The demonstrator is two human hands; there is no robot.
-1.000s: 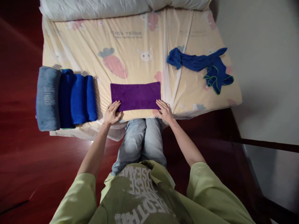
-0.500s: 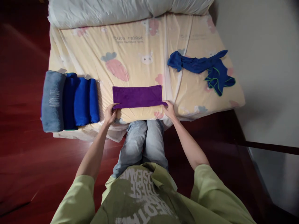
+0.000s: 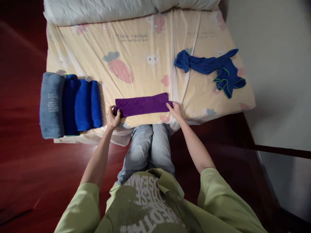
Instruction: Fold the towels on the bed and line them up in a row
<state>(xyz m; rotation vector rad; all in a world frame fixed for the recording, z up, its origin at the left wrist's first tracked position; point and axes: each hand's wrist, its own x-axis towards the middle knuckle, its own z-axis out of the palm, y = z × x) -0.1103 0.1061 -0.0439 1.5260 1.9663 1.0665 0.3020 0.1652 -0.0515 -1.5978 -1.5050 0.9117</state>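
L hand [image 3: 113,117] curled shut round left end of towel [image 3: 143,105], thumb on top. R hand [image 3: 175,111] pinches the right end, fingers nearly closed. Towel's purple, a narrow strip, lower centre of frame, flat at near edge of bed [image 3: 145,74]. Grip at both ends prob. keeps the fold even & taut. Arms out fwd, elbows slightly bent, wrists low. Rolls [image 3: 70,105] packed side by side centre left. Blue cloth [image 3: 211,69] crumpled upper right.
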